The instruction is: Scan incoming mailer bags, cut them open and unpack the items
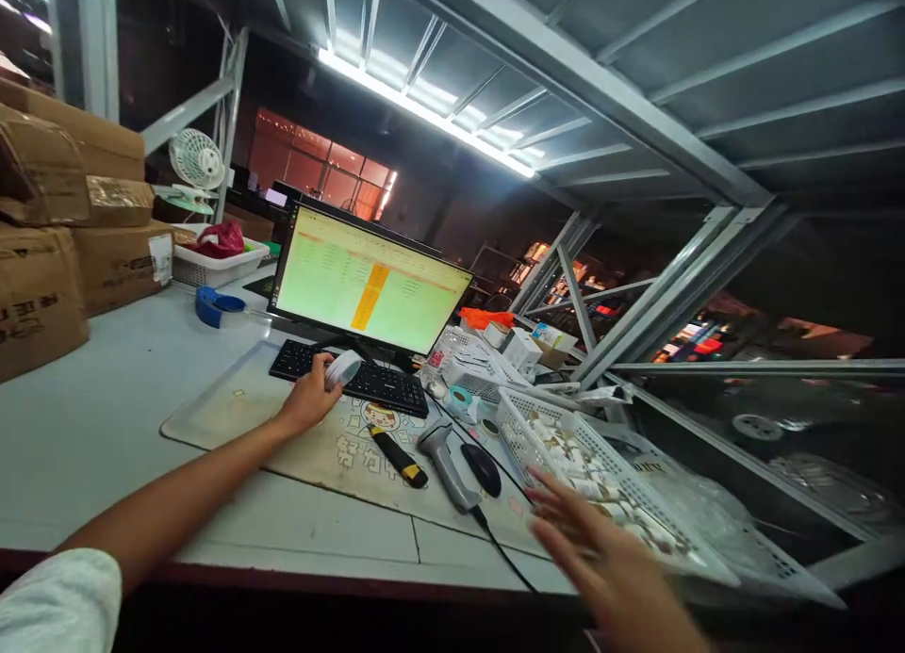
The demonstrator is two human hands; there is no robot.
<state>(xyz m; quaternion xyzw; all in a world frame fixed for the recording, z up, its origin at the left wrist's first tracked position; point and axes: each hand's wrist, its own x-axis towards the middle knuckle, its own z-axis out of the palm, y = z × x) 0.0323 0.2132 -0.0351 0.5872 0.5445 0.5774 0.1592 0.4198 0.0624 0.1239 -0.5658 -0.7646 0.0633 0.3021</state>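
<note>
My left hand is closed round a white roll of tape, held just above the black keyboard. At the lower right my right hand is raised with its fingers apart, slightly blurred, and nothing shows in it. It is nearest to the white perforated basket, which contains many small white pieces. Between the hands lie a yellow-and-black utility knife, a grey barcode scanner and a black mouse on a printed desk mat.
A lit monitor stands behind the keyboard. Cardboard boxes are stacked at the left, near a blue tape dispenser and a white basket. More baskets and packets crowd the right. Metal shelving frames the desk.
</note>
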